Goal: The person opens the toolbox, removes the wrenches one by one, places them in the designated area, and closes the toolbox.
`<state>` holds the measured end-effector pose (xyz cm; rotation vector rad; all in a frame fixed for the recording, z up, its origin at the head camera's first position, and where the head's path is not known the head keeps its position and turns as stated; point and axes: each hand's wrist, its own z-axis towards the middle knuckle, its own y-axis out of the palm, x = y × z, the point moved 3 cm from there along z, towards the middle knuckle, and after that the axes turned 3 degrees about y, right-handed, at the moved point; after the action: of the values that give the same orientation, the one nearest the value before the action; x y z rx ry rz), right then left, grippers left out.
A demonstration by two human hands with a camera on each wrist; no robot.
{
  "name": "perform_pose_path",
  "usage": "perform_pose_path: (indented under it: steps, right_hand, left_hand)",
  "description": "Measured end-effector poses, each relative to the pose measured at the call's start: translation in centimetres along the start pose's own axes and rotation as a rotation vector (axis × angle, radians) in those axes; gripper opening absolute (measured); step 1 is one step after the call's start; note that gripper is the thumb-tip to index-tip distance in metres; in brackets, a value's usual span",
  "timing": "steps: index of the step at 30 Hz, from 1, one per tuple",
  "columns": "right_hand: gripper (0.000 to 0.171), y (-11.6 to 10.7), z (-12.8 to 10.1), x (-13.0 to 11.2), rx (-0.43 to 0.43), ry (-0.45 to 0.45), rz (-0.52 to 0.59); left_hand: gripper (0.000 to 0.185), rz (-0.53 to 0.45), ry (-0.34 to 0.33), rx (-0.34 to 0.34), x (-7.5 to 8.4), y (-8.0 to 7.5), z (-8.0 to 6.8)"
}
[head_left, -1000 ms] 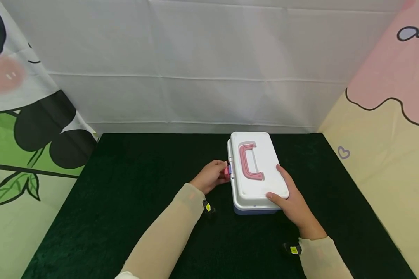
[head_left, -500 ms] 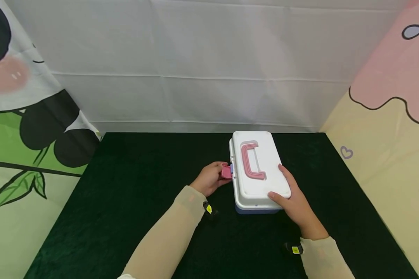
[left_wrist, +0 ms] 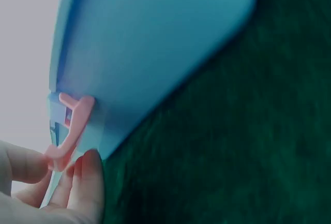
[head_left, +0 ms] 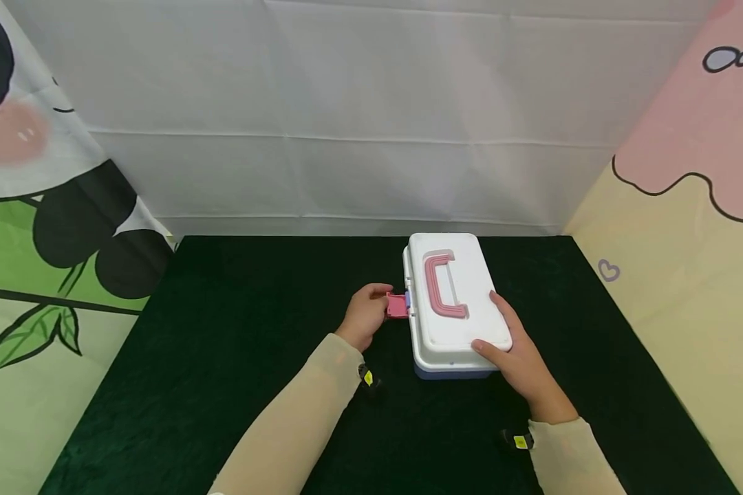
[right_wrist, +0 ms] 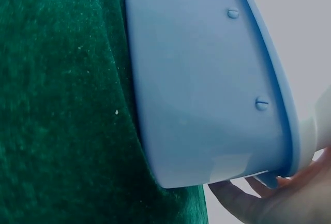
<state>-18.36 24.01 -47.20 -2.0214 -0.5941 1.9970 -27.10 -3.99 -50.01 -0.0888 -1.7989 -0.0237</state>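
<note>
We see a closed, rectangular, white-lidded blue plastic box [head_left: 473, 289] right of the frame's centre, on a tabletop [head_left: 223, 330] covered in dark green, short-napped cloth. Its long axis runs from the upper part of the frame toward the lower, leaning slightly rightward at the near end; the latch side faces left. The smooth lid has rounded corners and a recess holding a ribbed pink C-shaped handle [head_left: 435, 285], laid flat along the long axis. The lid hides the interior from us. In the right wrist view we note two small rounded studs [right_wrist: 233, 13] on the glossy blue base.

At the box's left side, the left hand [head_left: 364, 317] pinches the outer end of a curved pink plastic latch [head_left: 397, 306], which juts leftward. The right hand [head_left: 520, 361] grips the lower right corner, thumb on the lid. Behind, we see a creased white cloth backdrop [head_left: 347, 103].
</note>
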Motion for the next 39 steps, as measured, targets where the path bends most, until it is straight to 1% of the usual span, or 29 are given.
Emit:
perform_pose_path:
  steps: [1, 2, 4, 7, 9, 11, 15, 18, 23, 25, 28, 32, 39]
  right_hand:
    - [0.093, 0.0, 0.0, -0.1, -0.001, -0.001, 0.004]
    - [0.093, 0.0, 0.0, -0.2, -0.001, 0.001, 0.006]
    - [0.093, 0.0, 0.0, -0.2, -0.002, -0.001, 0.008]
    - [0.093, 0.1, 0.0, -0.2, -0.005, 0.002, 0.007]
    - [0.093, 0.1, 0.0, -0.2, -0.007, 0.003, 0.005]
    - [0.093, 0.1, 0.0, -0.2, -0.005, 0.004, 0.002]
    - [0.093, 0.1, 0.0, -0.1, -0.002, 0.006, -0.004]
    - [0.093, 0.2, 0.0, 0.0, -0.003, 0.003, -0.004]
    - [0.091, 0.2, 0.1, 0.2, -0.003, 0.000, -0.003]
    - [0.091, 0.2, 0.1, 0.2, -0.003, -0.001, -0.005]
    - [0.092, 0.2, 0.1, 0.2, -0.003, -0.001, -0.008]
    - [0.092, 0.2, 0.1, 0.1, -0.002, 0.003, -0.009]
    - [0.092, 0.1, 0.1, 0.1, 0.000, -0.004, -0.006]
  left_hand:
    - [0.035, 0.063, 0.018, 0.028, 0.2, -0.2, -0.1]
    - [0.035, 0.096, 0.028, 0.048, 0.3, -0.3, -0.3]
    - [0.035, 0.123, 0.041, 0.072, 0.6, -0.6, -0.5]
    - [0.036, 0.131, 0.066, 0.094, 1.2, -1.0, -1.0]
    - [0.035, 0.150, 0.098, 0.104, 1.7, -1.3, -1.3]
    - [0.033, 0.197, 0.142, 0.106, 2.3, -1.6, -1.8]
    - [0.031, 0.336, 0.225, 0.090, 3.1, -2.0, -3.0]
    - [0.033, 0.403, 0.255, 0.055, 3.3, -2.1, -4.1]
    - [0.044, 0.397, 0.250, -0.040, 2.8, -1.8, -6.0]
    - [0.051, 0.416, 0.253, -0.066, 2.5, -1.7, -6.5]
    - [0.061, 0.466, 0.262, -0.089, 2.1, -1.5, -7.0]
    - [0.071, 0.521, 0.259, -0.117, 1.5, -1.1, -7.2]
    - [0.087, 0.557, 0.299, -0.234, 0.8, 0.1, -7.9]
